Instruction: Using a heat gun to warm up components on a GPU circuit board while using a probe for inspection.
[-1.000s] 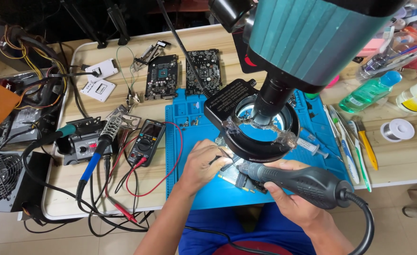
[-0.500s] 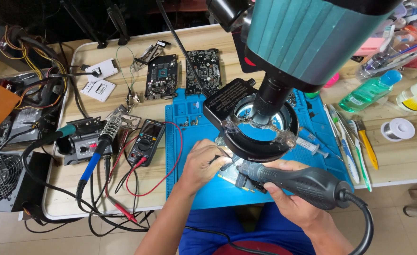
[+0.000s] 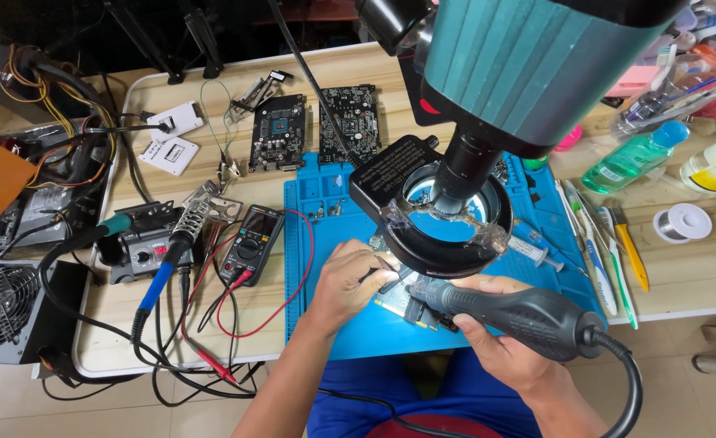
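My right hand (image 3: 496, 341) grips a black hot-air handle (image 3: 528, 316) with a thick cable running off to the right; its nozzle points left at a small circuit board (image 3: 403, 304) lying on the blue work mat (image 3: 325, 324). My left hand (image 3: 350, 284) holds thin tweezers (image 3: 378, 276) with their tips over the same board. A teal microscope head (image 3: 536, 65) with a black ring light (image 3: 447, 219) hangs above the board and hides part of it.
Left of the mat lie a black multimeter (image 3: 252, 243) with red leads, a soldering iron in its stand (image 3: 180, 231) and a fan unit (image 3: 1, 304). Two dark circuit boards (image 3: 277, 134) sit behind. Right side holds a syringe (image 3: 536, 247), brushes, solder spool (image 3: 682, 223) and bottles.
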